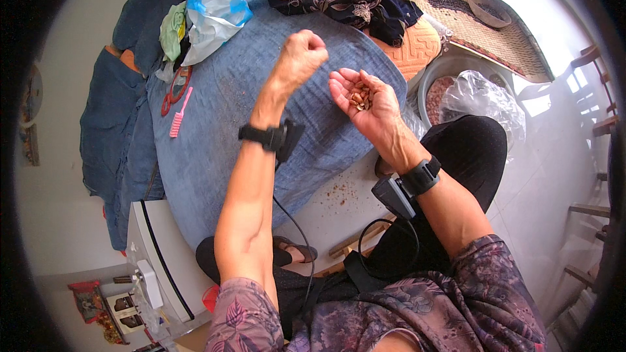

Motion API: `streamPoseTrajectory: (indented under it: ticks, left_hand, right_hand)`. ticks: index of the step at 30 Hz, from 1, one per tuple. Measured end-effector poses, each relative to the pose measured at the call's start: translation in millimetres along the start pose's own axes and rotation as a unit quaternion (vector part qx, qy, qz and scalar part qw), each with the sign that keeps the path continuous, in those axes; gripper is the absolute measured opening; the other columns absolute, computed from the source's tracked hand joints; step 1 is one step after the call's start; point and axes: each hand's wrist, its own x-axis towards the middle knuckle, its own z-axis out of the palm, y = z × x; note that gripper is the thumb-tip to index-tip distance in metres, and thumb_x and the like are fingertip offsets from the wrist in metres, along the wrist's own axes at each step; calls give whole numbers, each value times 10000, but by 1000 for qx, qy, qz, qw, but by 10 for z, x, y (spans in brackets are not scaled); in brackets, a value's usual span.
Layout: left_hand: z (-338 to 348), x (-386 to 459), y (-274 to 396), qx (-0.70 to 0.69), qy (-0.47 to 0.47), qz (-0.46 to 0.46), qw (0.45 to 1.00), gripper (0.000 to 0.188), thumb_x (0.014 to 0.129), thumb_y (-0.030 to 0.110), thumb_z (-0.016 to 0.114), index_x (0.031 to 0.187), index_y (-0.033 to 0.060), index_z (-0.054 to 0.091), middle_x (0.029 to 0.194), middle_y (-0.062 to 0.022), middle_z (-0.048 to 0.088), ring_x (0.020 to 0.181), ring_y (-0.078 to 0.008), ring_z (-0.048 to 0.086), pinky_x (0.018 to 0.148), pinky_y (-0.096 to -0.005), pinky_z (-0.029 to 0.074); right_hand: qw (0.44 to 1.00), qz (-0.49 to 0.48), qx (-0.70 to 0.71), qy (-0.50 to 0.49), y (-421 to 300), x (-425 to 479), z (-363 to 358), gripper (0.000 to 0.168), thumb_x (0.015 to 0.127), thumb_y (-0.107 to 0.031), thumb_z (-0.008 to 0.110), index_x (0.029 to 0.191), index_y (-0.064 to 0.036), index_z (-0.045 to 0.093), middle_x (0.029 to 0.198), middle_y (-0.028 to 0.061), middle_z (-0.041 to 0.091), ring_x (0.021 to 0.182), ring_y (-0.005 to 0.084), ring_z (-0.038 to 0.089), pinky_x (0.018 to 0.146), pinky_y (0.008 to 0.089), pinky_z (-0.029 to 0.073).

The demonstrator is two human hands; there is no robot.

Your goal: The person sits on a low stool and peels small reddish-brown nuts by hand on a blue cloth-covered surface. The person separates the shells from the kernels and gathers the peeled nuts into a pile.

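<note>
My right hand [367, 95] is palm up, its fingers cupped around a small heap of reddish-brown nut kernels and skins [361, 97], which look like peanuts. To its left, my left hand [304, 54] is curled into a fist above the blue cloth [220, 122]. Whether anything is inside that fist is hidden. Both wrists carry black straps with small devices. Beside my right knee, a grey basin [424, 102] contains pinkish kernels [438, 95], partly covered by a clear plastic bag [472, 95].
A pink brush [180, 115] and red-handled scissors [172, 95] lie on the cloth's left side. Behind are a white-and-blue plastic bag [215, 24] and dark patterned fabric [342, 2]. A woven tray [508, 49] bears black beans and a clear bowl [489, 10]. Crumbs [340, 193] dot the floor.
</note>
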Motion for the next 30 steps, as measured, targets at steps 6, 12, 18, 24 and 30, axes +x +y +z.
streamPoseTrajectory:
  ticks: [6, 12, 18, 24, 30]
  left_hand:
    - [257, -755, 594, 176, 0, 204, 963, 25, 746, 27, 521, 770, 22, 523, 757, -138, 556, 712, -273, 562, 635, -365, 462]
    - [430, -900, 494, 198, 35, 273, 941, 70, 753, 27, 529, 813, 17, 562, 784, -137, 549, 786, -302, 553, 690, -381, 457]
    - [345, -666, 458, 113, 143, 191, 964, 89, 756, 18, 569, 841, -2, 558, 797, -153, 565, 732, -298, 569, 631, -359, 460]
    - [538, -246, 254, 192, 156, 196, 949, 357, 809, 187, 565, 1043, -76, 501, 1069, -233, 529, 1006, -361, 495, 891, -408, 384]
    - [-163, 424, -739, 226, 210, -24, 951, 673, 819, 516, 476, 1052, -116, 468, 1098, -274, 483, 1058, -387, 449, 918, -439, 342]
  right_hand:
    - [999, -19, 9, 35, 97, 54, -140, 221, 880, -231, 461, 810, -59, 581, 785, 58, 616, 745, 182, 577, 701, 313, 470]
    - [999, 1, 33, 19, 118, 0, -107, 200, 889, -194, 455, 826, -32, 555, 788, 66, 594, 737, 188, 569, 742, 309, 461]
    - [998, -22, 4, 56, 91, 4, -161, 266, 893, -221, 455, 871, 15, 575, 794, 102, 604, 700, 172, 577, 633, 276, 489]
    - [1000, -5, 3, 15, 2, 33, -234, 295, 897, -228, 436, 889, 35, 568, 802, 136, 608, 642, 191, 569, 586, 270, 494]
    - [997, -14, 9, 69, 90, -15, -126, 285, 901, -229, 423, 875, 24, 552, 809, 149, 615, 634, 180, 568, 564, 267, 485]
